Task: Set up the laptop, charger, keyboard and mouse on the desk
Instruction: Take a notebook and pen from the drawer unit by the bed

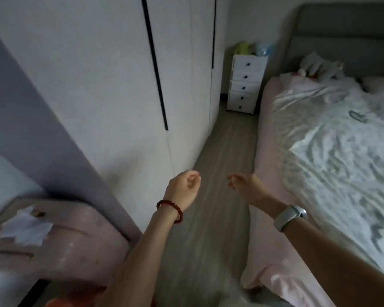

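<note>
My left hand [184, 187] is loosely curled and holds nothing; my right hand [245, 185] hangs half-spread, empty too. Both hover above the grey floor [220, 156] beside the bed [319, 140].

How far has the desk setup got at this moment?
Nothing looks done: no laptop, charger, keyboard, mouse or desk is in view. Nothing is in hand either; the left hand and right hand are both empty, held out over the floor between the wardrobe and the bed. The whole job is left.
</note>
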`<action>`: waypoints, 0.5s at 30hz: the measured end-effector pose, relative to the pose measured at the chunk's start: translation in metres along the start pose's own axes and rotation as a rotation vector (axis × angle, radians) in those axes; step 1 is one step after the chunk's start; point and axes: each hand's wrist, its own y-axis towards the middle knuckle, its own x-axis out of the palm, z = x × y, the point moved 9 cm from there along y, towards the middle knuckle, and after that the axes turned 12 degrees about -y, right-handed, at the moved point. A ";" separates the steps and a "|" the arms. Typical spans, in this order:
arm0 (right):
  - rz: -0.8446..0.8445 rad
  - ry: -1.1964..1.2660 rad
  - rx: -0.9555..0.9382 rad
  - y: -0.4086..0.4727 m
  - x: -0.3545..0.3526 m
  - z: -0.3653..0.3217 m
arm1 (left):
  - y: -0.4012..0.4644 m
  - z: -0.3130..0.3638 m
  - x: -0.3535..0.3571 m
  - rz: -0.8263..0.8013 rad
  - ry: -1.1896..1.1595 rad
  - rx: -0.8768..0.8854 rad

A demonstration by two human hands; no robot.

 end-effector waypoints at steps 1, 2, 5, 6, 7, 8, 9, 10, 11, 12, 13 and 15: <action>0.030 0.010 0.033 0.030 -0.017 0.015 | 0.037 0.009 0.018 -0.043 -0.005 0.022; 0.054 0.015 0.058 0.058 -0.030 0.029 | 0.069 0.015 0.034 -0.077 -0.002 0.041; 0.111 0.021 0.118 0.145 -0.069 0.068 | 0.170 0.030 0.081 -0.155 0.012 0.079; 0.128 0.030 0.131 0.175 -0.081 0.080 | 0.203 0.035 0.095 -0.169 0.007 0.080; 0.139 0.044 0.146 0.204 -0.094 0.092 | 0.237 0.041 0.108 -0.177 0.004 0.075; 0.144 0.062 0.157 0.232 -0.106 0.102 | 0.269 0.048 0.118 -0.181 -0.005 0.065; 0.148 0.071 0.166 0.262 -0.122 0.110 | 0.304 0.058 0.128 -0.181 -0.012 0.059; 0.159 0.080 0.172 0.295 -0.140 0.118 | 0.340 0.069 0.137 -0.179 -0.019 0.062; 0.175 0.086 0.177 0.322 -0.158 0.121 | 0.372 0.081 0.142 -0.173 -0.022 0.073; 0.186 0.083 0.175 0.349 -0.174 0.121 | 0.401 0.093 0.146 -0.163 -0.027 0.089; 0.194 0.076 0.168 0.377 -0.192 0.120 | 0.431 0.106 0.148 -0.156 -0.033 0.103; 0.203 0.065 0.150 0.440 -0.222 0.116 | 0.493 0.126 0.152 -0.146 -0.030 0.121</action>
